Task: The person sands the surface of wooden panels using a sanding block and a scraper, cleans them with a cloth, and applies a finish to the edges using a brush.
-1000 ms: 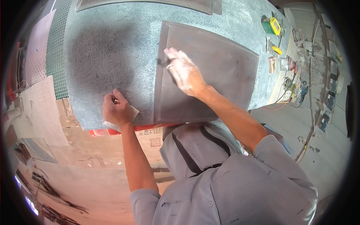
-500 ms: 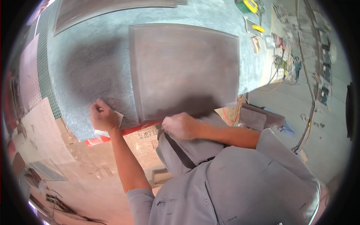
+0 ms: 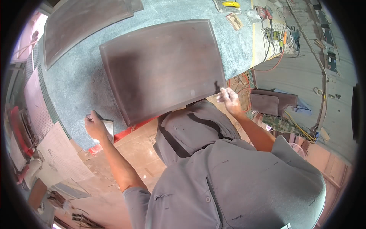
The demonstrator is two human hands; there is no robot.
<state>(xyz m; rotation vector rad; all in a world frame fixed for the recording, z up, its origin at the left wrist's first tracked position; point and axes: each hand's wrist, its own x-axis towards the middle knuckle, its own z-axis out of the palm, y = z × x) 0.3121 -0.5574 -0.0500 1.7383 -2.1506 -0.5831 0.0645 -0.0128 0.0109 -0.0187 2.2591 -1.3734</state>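
As left hand (image 3: 95, 126) partly hides pale sheet (image 3: 109, 127), far panel (image 3: 82, 28) cut off

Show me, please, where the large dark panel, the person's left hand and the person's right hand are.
Large dark panel (image 3: 164, 70): head view, on the middle of its flat face.
Left hand (image 3: 95, 128): head view, on the middle of the hand.
Right hand (image 3: 231, 100): head view, on the middle of the hand.

A grey shirt (image 3: 251, 179) with short sleeves (image 3: 134, 196), a round button (image 3: 208, 199) on its front and small dark marks (image 3: 237, 217) scattered over the cloth; grey trousers (image 3: 190, 133) below, with two dark bands (image 3: 173, 143).
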